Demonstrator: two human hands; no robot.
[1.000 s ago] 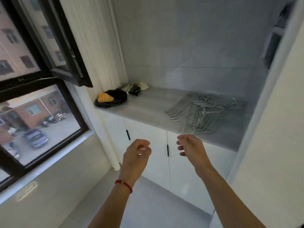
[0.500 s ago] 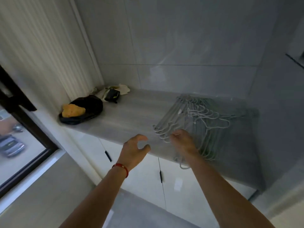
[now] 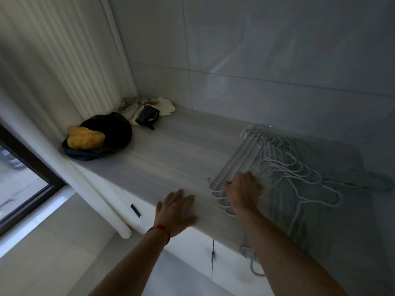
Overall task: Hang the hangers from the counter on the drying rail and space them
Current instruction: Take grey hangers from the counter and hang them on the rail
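Long grey tabletop (image 3: 171, 159) along the tiled wall. No drying rail in sight, so most likely a lift and a carry to come.

On the right part of the tabletop, a big flat pile of thin white hangers (image 3: 288, 167), hooks and arms all crossed over one another. Biggest worry here: pull up one and drag many along, all hooked together. Could then shake loose in the air and clatter to the floor. Could also pull the whole pile toward the front edge and over it.

At the far left end, well apart from the pile, a black bag (image 3: 115, 129) with a yellow lump (image 3: 85, 137) in it. Safe from a bump, unless hit by hangers swung wide that way.

Right hand (image 3: 243, 189) down on the near ends of the hangers, fingers bent over them. Hard to tell whether pinching a few or only pressing. With too loose a hold, a slip off the thin wire. With too big a grab, a whole knot.

Left hand (image 3: 177, 208) flat on the front edge of the tabletop, fingers straight, holding nothing, a bit blurred. Just beside the pile, not touching it. Might get poked by wire ends on a sudden jerk.

Smallest of all, one hook (image 3: 253, 263) hanging past the front edge, under the right arm. Likely to snag on the edge, or to drop first.
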